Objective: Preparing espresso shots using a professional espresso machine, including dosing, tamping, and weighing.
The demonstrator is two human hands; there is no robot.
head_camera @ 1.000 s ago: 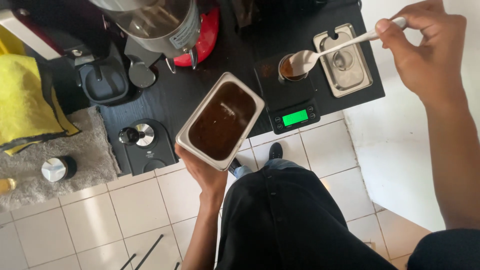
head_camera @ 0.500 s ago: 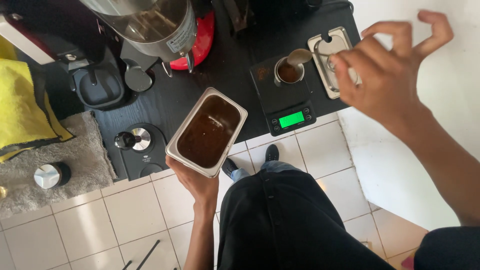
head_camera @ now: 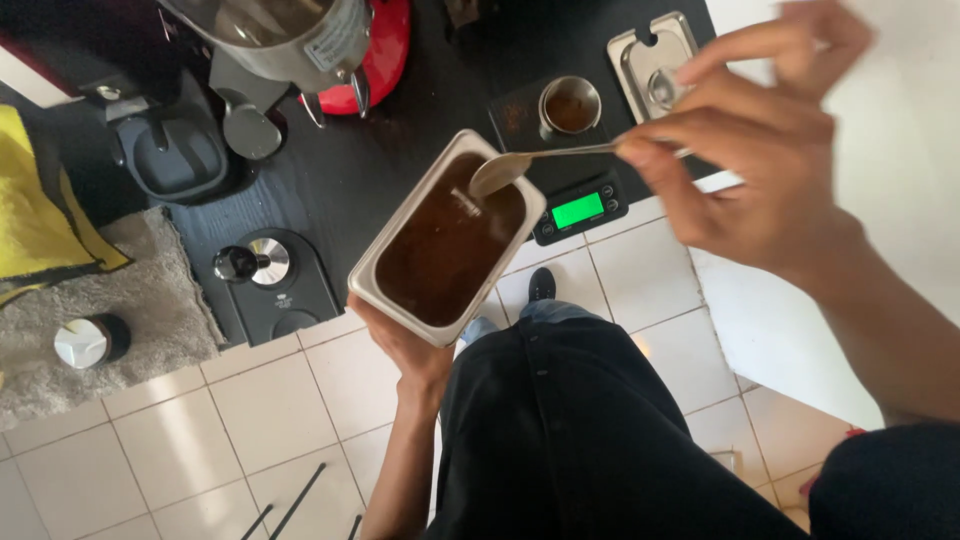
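Note:
My left hand [head_camera: 405,345] holds a rectangular steel pan [head_camera: 372,266] from below; the pan is filled with dark brown ground coffee [head_camera: 445,245]. My right hand [head_camera: 750,150], blurred, grips the handle of a metal spoon [head_camera: 520,165], whose bowl hovers over the far end of the pan. Behind the pan a small steel cup [head_camera: 570,103] with brown grounds stands on a black scale [head_camera: 575,205] with a lit green display. A small steel tray [head_camera: 655,62] lies to the right of the cup.
A grinder hopper [head_camera: 280,35] and a red machine [head_camera: 375,50] stand at the back of the black counter [head_camera: 330,180]. A tamper [head_camera: 255,263] rests on a black mat, a yellow cloth [head_camera: 40,220] and grey towel [head_camera: 120,300] at left. Tiled floor below.
My right hand brought the spoon from the cup on the scale over to the pan. My left hand lifted the pan closer and slightly right.

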